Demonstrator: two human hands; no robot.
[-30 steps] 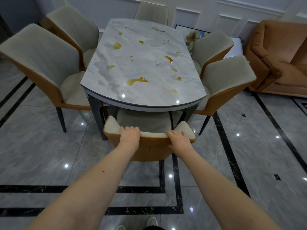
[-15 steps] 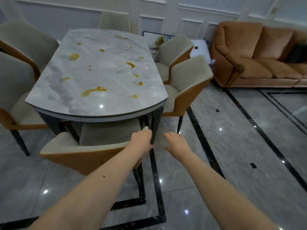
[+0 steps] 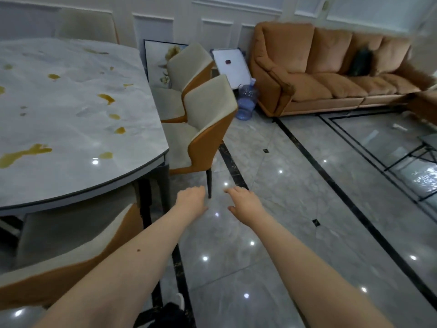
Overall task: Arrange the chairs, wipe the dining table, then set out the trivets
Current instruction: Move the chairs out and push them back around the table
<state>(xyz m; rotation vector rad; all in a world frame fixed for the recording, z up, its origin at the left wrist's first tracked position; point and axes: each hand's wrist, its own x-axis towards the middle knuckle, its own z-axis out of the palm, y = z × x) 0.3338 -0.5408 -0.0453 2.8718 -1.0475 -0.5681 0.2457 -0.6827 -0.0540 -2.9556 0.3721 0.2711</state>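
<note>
Reaching forward over the grey marble floor [image 3: 295,209], both bare arms stretch out with nothing in either grip: the left hand [image 3: 191,197] has its fingers loosely curled downward, and the right hand [image 3: 243,200] has its fingers relaxed and slightly spread, palm down. Neither hand touches a chair. To the left stands the marble dining surface [image 3: 71,110], its top spotted with yellow-brown spills [image 3: 26,153]. The nearest chair [image 3: 59,263], cream with an orange back, sits tucked under the rounded near end of the surface, below the left forearm. On the surface's right side a second chair [image 3: 205,124] stands angled outward, its dark leg just beyond the hands, and a third chair [image 3: 186,69] stands behind it, closer to the wall. Another chair back [image 3: 87,26] shows at the far end. An orange sofa [image 3: 331,69] lines the wall on the right, with a blue water jug [image 3: 246,101] and a whiteboard [image 3: 230,67] between it and the chairs.
</note>
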